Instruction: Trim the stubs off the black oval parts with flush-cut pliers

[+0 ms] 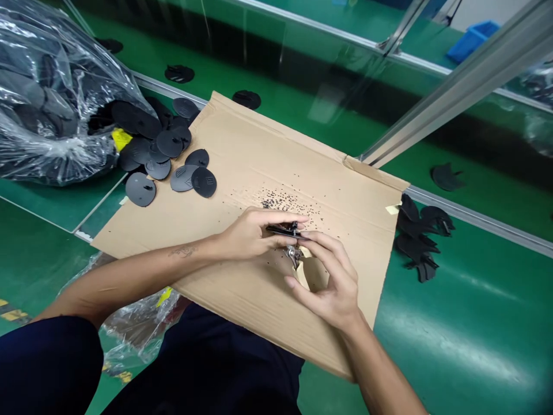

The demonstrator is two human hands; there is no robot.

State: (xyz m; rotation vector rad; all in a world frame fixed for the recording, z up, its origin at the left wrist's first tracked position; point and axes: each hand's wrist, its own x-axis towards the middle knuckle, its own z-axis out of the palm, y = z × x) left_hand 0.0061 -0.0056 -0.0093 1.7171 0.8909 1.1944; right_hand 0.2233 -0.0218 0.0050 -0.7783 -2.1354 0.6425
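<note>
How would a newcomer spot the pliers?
Find the tan cardboard sheet, then the right hand over it. The pliers are in that hand's grip, pictured just below the black part the left hand holds. Cream handles and a silvery metal head set them apart from the black discs.

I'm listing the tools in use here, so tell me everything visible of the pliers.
The pliers have a shiny, metal-looking head and pale cream handles, perhaps plastic. The handles stand spread apart in the right hand, which partly hides them. In the picture the head lies just below the black piece in the left hand, above the cardboard; it is too small to tell whether the two touch or how the jaws stand.
</note>
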